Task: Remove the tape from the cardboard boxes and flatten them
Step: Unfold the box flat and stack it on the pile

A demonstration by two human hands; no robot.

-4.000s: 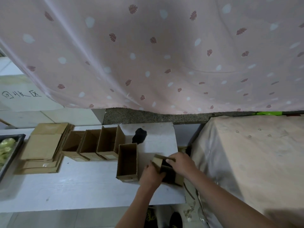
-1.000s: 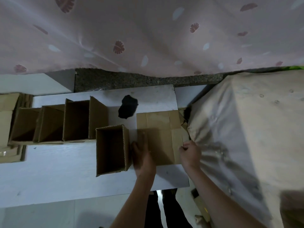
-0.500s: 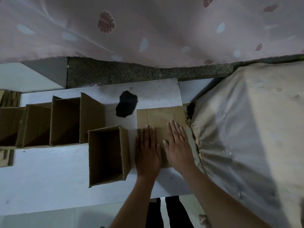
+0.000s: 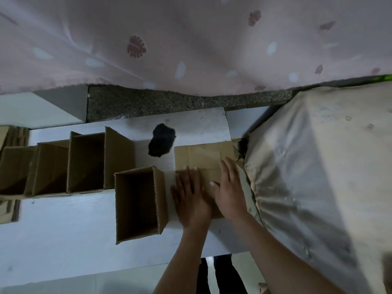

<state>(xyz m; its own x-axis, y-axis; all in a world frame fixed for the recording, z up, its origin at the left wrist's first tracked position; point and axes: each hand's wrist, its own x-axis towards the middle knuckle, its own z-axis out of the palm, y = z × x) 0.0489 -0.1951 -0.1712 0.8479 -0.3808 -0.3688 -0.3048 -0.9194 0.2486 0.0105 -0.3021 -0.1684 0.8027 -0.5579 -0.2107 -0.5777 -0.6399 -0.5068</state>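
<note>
Flattened box (image 4: 203, 158) creased, brown; left hand (image 4: 191, 200), right hand (image 4: 230, 187) press flat-fingered.

Flattened box (image 4: 203, 154) right of open box (image 4: 139, 203), on table (image 4: 63, 230)

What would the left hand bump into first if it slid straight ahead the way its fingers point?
The left hand lies flat on the flattened box. Sliding on, it would probably cross that cardboard onto bare table; the black lump sits slightly left.
</note>
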